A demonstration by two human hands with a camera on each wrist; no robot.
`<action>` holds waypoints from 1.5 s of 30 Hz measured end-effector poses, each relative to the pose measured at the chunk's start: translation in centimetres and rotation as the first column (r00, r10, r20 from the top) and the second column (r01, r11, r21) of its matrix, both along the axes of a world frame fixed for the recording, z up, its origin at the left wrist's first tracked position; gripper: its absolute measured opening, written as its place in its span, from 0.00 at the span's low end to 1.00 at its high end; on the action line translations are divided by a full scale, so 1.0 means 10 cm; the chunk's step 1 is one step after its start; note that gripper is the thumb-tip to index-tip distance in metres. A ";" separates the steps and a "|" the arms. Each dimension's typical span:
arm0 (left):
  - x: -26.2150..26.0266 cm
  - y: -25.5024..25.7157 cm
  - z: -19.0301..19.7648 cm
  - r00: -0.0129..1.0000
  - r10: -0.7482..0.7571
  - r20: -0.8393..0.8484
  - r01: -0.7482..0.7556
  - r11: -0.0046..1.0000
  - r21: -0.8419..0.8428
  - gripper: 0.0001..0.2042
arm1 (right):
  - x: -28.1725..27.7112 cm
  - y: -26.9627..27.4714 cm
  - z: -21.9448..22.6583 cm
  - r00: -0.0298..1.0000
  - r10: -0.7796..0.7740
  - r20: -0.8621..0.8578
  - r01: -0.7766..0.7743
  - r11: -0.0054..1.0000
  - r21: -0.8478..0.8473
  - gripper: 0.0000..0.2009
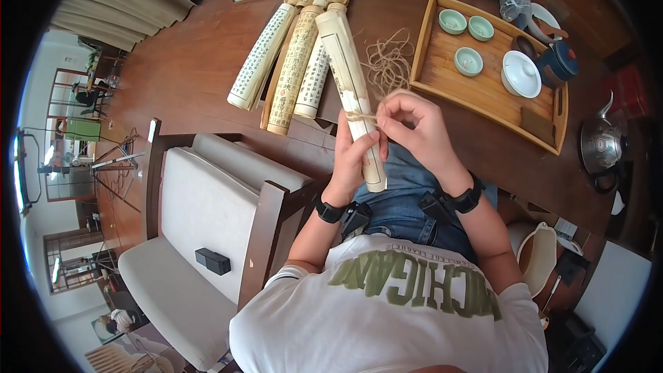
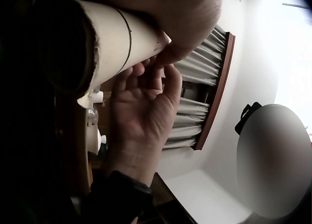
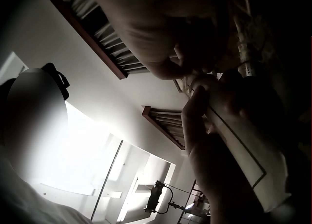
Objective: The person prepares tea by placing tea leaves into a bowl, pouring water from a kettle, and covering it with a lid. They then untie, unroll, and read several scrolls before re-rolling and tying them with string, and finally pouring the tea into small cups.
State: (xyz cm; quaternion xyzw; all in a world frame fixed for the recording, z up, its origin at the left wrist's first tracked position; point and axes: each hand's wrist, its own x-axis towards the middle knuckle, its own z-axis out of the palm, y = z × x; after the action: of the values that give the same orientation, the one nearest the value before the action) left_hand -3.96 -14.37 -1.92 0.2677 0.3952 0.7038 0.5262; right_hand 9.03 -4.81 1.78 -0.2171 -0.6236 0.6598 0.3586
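My left hand (image 1: 353, 159) grips a rolled paper scroll (image 1: 343, 55) around its lower part, thumb lying across the front. The roll tilts over my lap, its upper end by the bundled rolls. A loop of twine (image 1: 360, 117) goes round it just above my left thumb. My right hand (image 1: 420, 128) pinches the twine at the roll's right side, fingertips close to the paper. A loose tangle of twine (image 1: 388, 55) lies on the table beyond. In the left wrist view, the roll's hollow end with a torn edge (image 2: 90, 53) faces the camera.
Several printed paper rolls (image 1: 293, 69) lie at the table's left edge. A wooden tea tray (image 1: 431, 41) holds cups (image 1: 468, 61) and a lidded white bowl (image 1: 521, 74). A metal kettle (image 1: 602, 141) stands at the right. A cushioned chair (image 1: 207, 193) is to my left.
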 end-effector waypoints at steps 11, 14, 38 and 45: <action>-0.27 0.06 -0.12 0.986 0.069 0.151 -0.062 0.997 -0.055 0.10 | 0.20 0.17 0.09 0.921 0.310 -0.235 -0.361 0.907 -0.218 0.07; -0.35 0.03 -0.16 0.988 0.064 0.143 -0.053 0.996 -0.075 0.14 | 0.23 0.19 0.14 0.923 0.270 -0.274 -0.326 0.928 -0.181 0.08; -0.61 -0.13 0.05 0.943 0.001 -0.333 -0.035 0.995 -0.095 0.35 | 0.41 0.20 0.21 0.914 -0.356 0.194 0.301 0.917 0.263 0.22; -0.63 -0.04 -0.07 0.970 0.146 -0.194 -0.149 0.989 -0.001 0.36 | 0.61 0.26 0.44 0.891 -0.446 -0.084 0.445 0.895 -0.029 0.16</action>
State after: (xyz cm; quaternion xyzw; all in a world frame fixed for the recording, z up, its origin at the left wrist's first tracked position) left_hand -10.26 -14.79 -2.59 0.3007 0.4685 0.7086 0.4336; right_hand 15.14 -2.24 6.20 -0.3264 -0.5378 0.5719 0.5266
